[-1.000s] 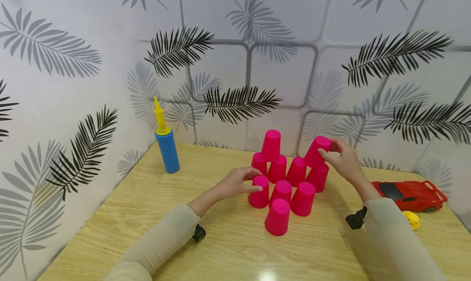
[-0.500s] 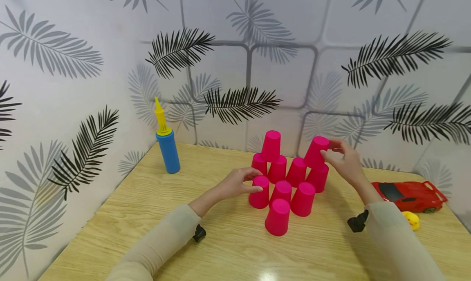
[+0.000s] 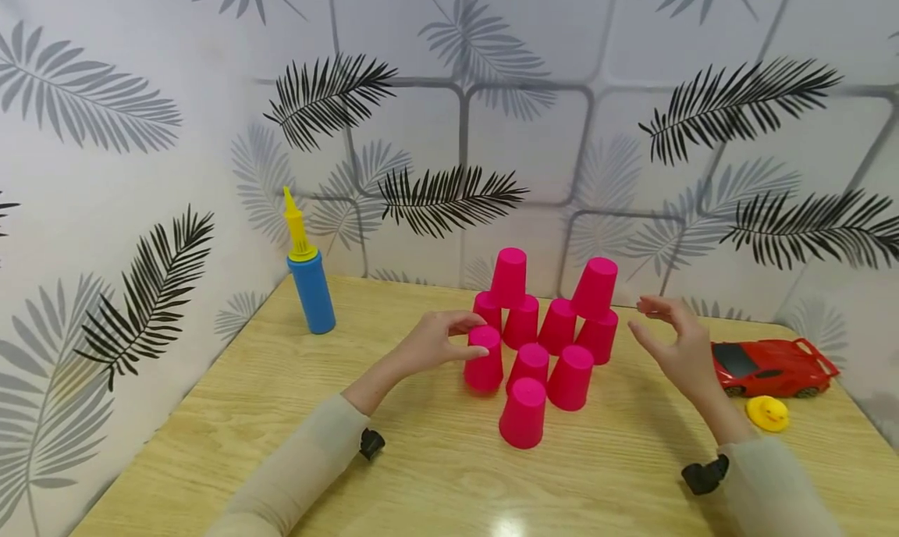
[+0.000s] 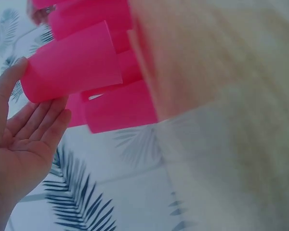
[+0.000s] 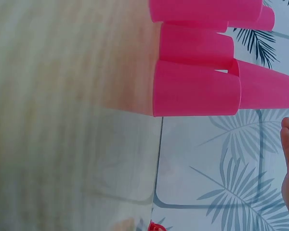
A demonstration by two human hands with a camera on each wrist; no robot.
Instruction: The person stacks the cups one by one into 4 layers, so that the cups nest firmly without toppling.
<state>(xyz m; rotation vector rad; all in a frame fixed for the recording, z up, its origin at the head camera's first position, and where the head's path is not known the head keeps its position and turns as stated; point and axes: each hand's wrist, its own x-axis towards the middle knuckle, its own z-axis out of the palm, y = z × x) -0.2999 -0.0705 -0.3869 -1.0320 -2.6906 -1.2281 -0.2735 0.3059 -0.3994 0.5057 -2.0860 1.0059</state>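
In the head view, my left hand (image 3: 438, 343) grips an upside-down pink cup (image 3: 485, 368) between thumb and fingers. The left wrist view shows this held cup (image 4: 72, 62) tilted, its rim off the table. My right hand (image 3: 684, 353) is apart from the cups, fingers spread, nothing in it. To its left, one upper pink cup (image 3: 595, 289) stands across two lower cups. Another upper cup (image 3: 509, 278) tops the left pair in the back row. In front stand pink cups at the middle (image 3: 527, 368), the right (image 3: 570, 378) and nearest the body (image 3: 523, 414).
A blue and yellow hand pump (image 3: 311, 291) stands at the table's back left. Right of my right hand are a red toy car (image 3: 772, 368) and a yellow rubber duck (image 3: 767, 414). A patterned wall (image 3: 421, 131) rises behind the wooden table (image 3: 393, 482).
My right hand has let go of the upper right cup and moved right and down. The left hand now holds the front left cup, raised slightly. The view has shifted a little.
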